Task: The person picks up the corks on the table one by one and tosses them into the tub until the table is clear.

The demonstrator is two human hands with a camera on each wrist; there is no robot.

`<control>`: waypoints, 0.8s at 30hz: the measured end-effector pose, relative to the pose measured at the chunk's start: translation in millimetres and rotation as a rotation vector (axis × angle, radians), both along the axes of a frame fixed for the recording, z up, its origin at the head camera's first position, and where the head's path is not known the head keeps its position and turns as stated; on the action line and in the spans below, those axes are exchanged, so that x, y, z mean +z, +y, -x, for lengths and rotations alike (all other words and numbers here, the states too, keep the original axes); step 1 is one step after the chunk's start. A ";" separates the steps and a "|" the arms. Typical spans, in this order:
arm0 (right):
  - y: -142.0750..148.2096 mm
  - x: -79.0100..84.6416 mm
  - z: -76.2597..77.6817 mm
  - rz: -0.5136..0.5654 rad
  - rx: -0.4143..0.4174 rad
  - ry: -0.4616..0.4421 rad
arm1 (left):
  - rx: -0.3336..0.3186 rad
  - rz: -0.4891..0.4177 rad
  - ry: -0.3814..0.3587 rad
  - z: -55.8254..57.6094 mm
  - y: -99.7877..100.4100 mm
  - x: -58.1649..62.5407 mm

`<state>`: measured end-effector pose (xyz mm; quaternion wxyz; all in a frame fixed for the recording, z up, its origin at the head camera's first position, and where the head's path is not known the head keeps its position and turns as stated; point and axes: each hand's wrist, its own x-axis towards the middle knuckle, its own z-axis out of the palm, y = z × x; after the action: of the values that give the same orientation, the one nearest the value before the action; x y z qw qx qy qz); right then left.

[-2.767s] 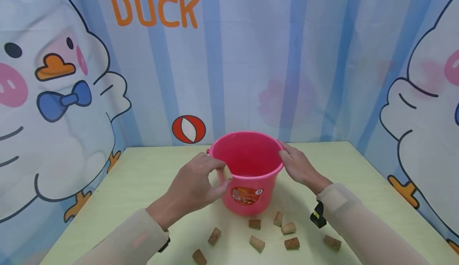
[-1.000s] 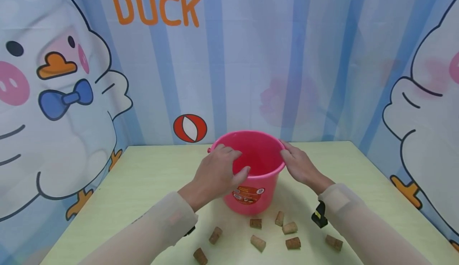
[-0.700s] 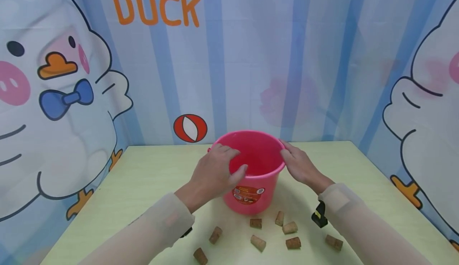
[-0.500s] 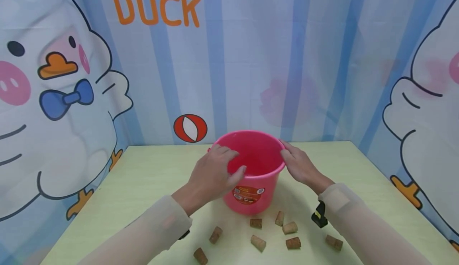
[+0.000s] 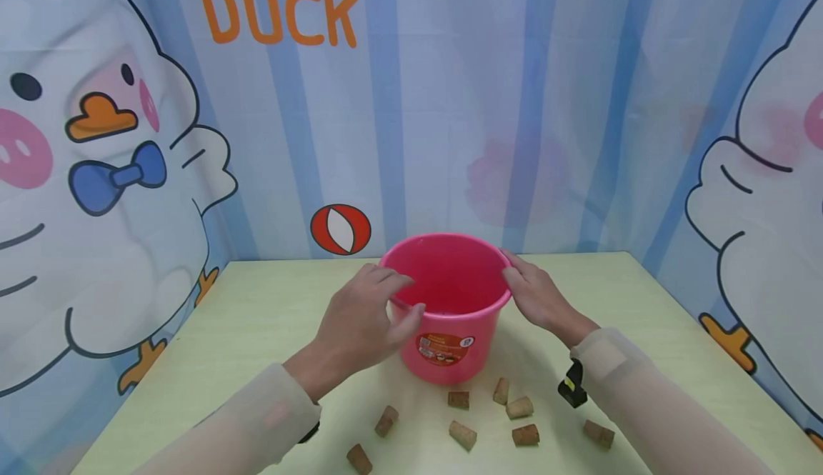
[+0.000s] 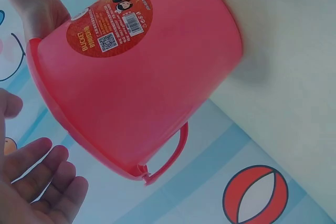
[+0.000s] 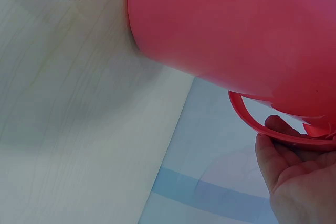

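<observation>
A pink bucket (image 5: 450, 346) with a red label stands upright on the table. At its left rim my left hand (image 5: 356, 321) hovers, thumb and fingers apart; in the left wrist view the fingers (image 6: 39, 169) hold nothing. My right hand (image 5: 540, 300) grips the bucket on the right side of the rim. From the right wrist view, its fingers (image 7: 270, 156) lie around the bucket's handle (image 7: 247, 116), close to the rim. Several corks (image 5: 463, 434) lie scattered in front of the bucket. The bucket's bottom is mostly hidden.
The pale yellow table (image 5: 276, 296) ends at a curtain (image 5: 437, 103) printed with ducks and a ball. One cork (image 5: 598, 434) lies near the right forearm, another (image 5: 358, 458) at the near left. A strap with a black device (image 5: 572, 386) hangs at the right wrist.
Earlier my left hand pinched a cork at the rim; it then moved over the bucket and released it. Now it has drawn back left, without the cork. The right hand stays put.
</observation>
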<state>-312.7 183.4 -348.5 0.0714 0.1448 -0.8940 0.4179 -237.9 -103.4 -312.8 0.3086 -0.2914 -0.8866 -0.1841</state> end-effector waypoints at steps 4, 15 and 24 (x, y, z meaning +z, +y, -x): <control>-0.1 0.2 -0.8 0.000 -0.004 -0.005 | -0.001 -0.002 0.005 -2.0 -5.5 -1.0; -0.3 0.2 -0.2 0.007 0.002 -0.003 | 0.017 0.005 0.028 -9.7 -22.6 -10.4; 1.0 -0.9 1.0 0.001 -0.006 0.000 | 0.060 0.044 -0.042 -13.2 -29.1 -20.1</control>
<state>-313.7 184.3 -349.4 0.0727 0.1422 -0.8943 0.4180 -224.7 -132.5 -332.9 0.2889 -0.2672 -0.9050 -0.1614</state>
